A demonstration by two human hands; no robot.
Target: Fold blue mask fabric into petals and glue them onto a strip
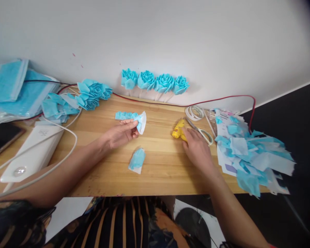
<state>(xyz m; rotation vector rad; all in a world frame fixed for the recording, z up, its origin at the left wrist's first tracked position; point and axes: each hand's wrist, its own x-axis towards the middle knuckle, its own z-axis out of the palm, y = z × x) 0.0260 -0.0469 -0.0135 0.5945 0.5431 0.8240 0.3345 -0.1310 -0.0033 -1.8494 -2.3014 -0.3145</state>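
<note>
L hand (122,134) is pinching a blue-and-white petal piece (142,123) btwn thumb & fingertips, held above the bench (161,165) near its middle; thumb lies along the top, the other fingers curl in underneath; L forearm slants in from lower left, passing by the white box (28,155) & its looping white cable (73,146), w/ the wrist about straight; a ruffled blue strip (124,115) runs leftward from the pinched piece, just above the knuckles.

R hand (198,144) is palm-down, back of the hand up, fingers pointing up & left; fingertips touch the yellow glue gun (179,129); palm side is hidden, so can't tell if it's a firm grip or just a light touch; R forearm rises from lower right, angled in over the bench's front edge; scissors (208,137) lie just beyond the fingers, w/ a white tape roll (195,113) behind.

Loose petal (137,160) lies flat on the bench btwn the two arms, below the L hand, well apart from the R; four blue flowers (155,82) stand in a row against the wall; blue-and-white scraps (248,155) are heaped at far right, beyond the R arm.
</note>
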